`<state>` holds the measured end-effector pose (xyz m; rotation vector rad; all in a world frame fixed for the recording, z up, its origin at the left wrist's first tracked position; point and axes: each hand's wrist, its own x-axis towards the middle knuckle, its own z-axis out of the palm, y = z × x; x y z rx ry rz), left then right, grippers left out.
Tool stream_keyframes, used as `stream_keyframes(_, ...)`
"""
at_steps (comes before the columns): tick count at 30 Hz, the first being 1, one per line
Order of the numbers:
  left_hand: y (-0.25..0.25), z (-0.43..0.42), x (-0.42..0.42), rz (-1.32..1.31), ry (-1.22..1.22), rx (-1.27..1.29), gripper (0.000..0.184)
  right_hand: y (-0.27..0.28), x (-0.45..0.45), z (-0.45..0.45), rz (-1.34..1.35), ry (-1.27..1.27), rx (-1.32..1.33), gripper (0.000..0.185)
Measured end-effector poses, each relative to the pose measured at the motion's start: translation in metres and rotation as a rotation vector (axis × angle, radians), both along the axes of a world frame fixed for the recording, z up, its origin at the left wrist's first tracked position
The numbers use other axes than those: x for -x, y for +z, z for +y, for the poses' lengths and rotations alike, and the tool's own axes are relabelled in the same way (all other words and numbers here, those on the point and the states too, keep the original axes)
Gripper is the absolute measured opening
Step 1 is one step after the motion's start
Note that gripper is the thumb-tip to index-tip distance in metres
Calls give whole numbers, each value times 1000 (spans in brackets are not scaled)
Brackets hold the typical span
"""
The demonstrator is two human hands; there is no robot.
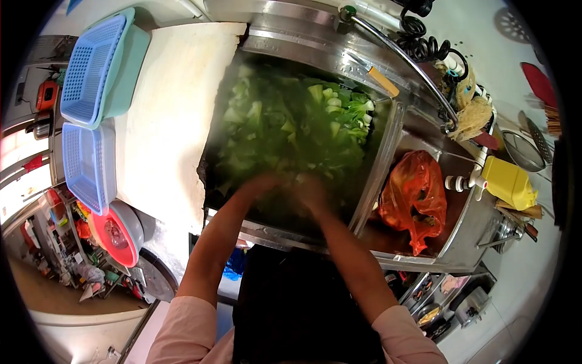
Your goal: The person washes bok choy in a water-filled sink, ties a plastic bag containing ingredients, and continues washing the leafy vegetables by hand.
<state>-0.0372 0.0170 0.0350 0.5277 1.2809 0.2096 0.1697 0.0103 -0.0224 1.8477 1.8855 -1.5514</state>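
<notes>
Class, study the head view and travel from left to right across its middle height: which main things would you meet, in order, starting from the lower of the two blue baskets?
Lower rectangular blue plastic basket, flat cream-white board, pale-stemmed leafy green vegetables, crumpled orange-red plastic bag, yellow plastic container.

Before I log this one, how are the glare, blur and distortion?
Head view: strong fisheye curvature, black corners; head view: bright light whitens parts of the pale rectangular board; head view: murky greenish water hazes the light-stemmed leafy green vegetables.

Left hand [269,181] and right hand [310,188] are underwater near leafy greens [290,126].
</notes>
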Motion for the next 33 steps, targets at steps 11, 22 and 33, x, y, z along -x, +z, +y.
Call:
stream_keyframes(11, 12, -10, -27, 973, -275, -554, 47, -59, -30, -5, 476, -310, 291, 57)
stream_keyframes(22, -23, -21, -74, 377, -83, -529, 47, 11, -48, 30, 542, -352, 418, 32)
stream_keyframes(33, -26, -27, -65, 368, -279, -870, 24, 13, -35, 24, 191, 379, -99, 25)
